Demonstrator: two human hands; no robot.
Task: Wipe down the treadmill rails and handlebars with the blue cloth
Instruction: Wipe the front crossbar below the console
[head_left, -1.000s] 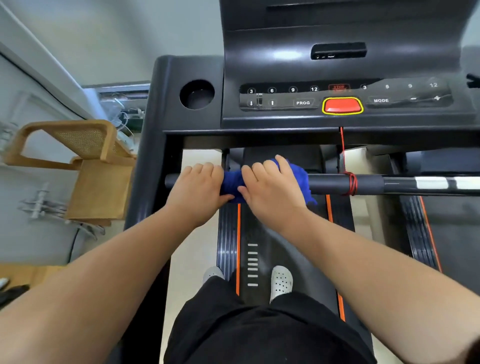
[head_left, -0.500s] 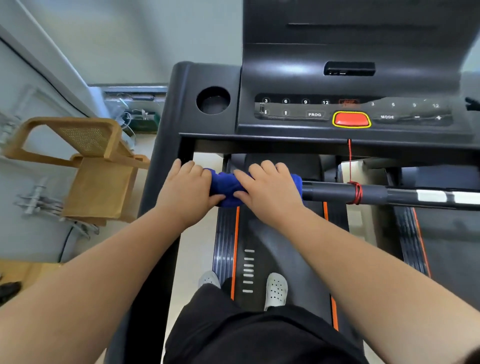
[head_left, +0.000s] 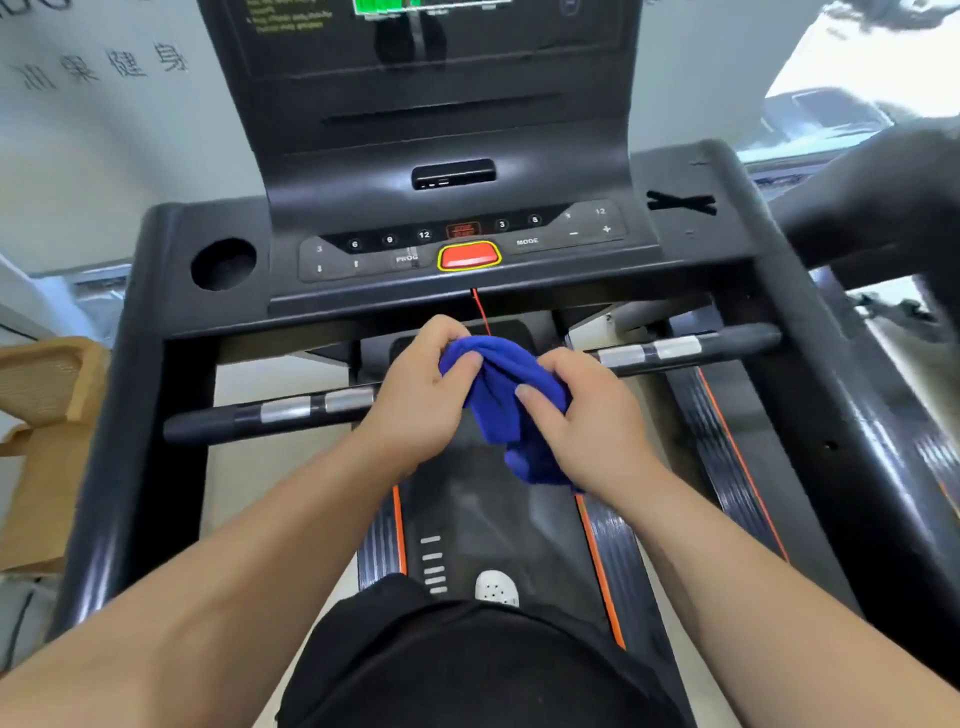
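The blue cloth (head_left: 506, 395) is bunched up between both hands, in front of the middle of the black cross handlebar (head_left: 291, 413). My left hand (head_left: 421, 395) pinches its upper left part. My right hand (head_left: 587, 421) grips its right side, and a fold hangs down below that hand. The handlebar runs across the treadmill with silver sensor strips on each side, and its middle is hidden behind my hands. The black side rails (head_left: 135, 415) run along both sides toward me.
The console (head_left: 527, 241) with a red stop button (head_left: 469, 256) and a round cup holder (head_left: 223, 264) sits just beyond the bar. A red safety cord (head_left: 480, 309) hangs from the console. A wooden chair (head_left: 47, 415) stands left; another dark machine (head_left: 883, 208) is right. My white shoe (head_left: 496, 587) stands on the belt.
Both hands have come off the left end of the handlebar and now hold the bunched cloth at its middle. The view has swung up and to the right.
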